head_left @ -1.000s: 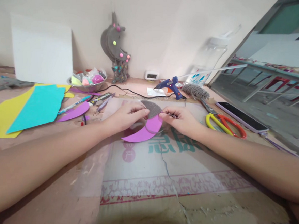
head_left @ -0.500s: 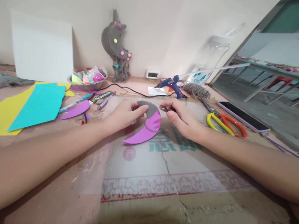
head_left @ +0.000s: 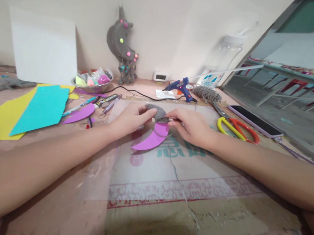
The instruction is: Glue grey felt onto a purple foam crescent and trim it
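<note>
A purple paper crescent [head_left: 150,141] is held above the work surface, its upper part wrapped in grey yarn [head_left: 160,112]. My left hand [head_left: 131,120] is closed on the wrapped upper end, thumb on top and the other fingers partly hidden. At the crescent's right edge, where wrapping meets bare purple, my right hand [head_left: 191,125] pinches a small bit of grey yarn between thumb and fingers. A loose strand loops across the purple part below. The crescent's lower tip points left, uncovered.
Scissors [head_left: 234,128] and a phone [head_left: 254,121] lie right, near a yarn bundle [head_left: 207,94]. Behind are a blue glue gun [head_left: 180,87], a small clock [head_left: 160,76] and a bowl [head_left: 92,89]. Coloured sheets [head_left: 39,109] lie left; a finished crescent ornament [head_left: 118,41] hangs on the wall.
My right hand has moved left to the crescent's edge and the yarn it holds now meets the wrapping. My left hand keeps its hold; the crescent has shifted only slightly.
</note>
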Demonstrator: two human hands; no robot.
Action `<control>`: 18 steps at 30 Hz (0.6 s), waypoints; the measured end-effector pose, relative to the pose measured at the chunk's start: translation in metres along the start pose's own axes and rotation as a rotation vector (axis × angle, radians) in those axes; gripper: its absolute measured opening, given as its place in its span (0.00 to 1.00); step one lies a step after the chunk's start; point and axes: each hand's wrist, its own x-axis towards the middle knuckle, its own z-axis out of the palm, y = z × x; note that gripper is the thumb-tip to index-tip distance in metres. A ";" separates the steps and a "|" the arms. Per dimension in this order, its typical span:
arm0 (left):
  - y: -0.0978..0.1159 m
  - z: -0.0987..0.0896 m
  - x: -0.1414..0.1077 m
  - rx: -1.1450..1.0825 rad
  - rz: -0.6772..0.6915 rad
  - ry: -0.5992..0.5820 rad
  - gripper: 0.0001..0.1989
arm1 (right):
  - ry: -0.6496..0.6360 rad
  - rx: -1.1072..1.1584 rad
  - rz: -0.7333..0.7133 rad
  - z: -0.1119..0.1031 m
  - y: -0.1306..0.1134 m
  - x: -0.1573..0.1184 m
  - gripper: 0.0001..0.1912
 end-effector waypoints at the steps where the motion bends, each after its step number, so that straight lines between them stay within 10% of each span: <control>1: 0.001 0.000 0.000 0.001 -0.007 -0.001 0.18 | 0.001 -0.003 0.001 0.000 0.000 0.000 0.13; 18: -0.003 0.001 0.002 -0.084 -0.029 -0.053 0.18 | -0.004 -0.042 -0.022 0.000 0.001 -0.001 0.12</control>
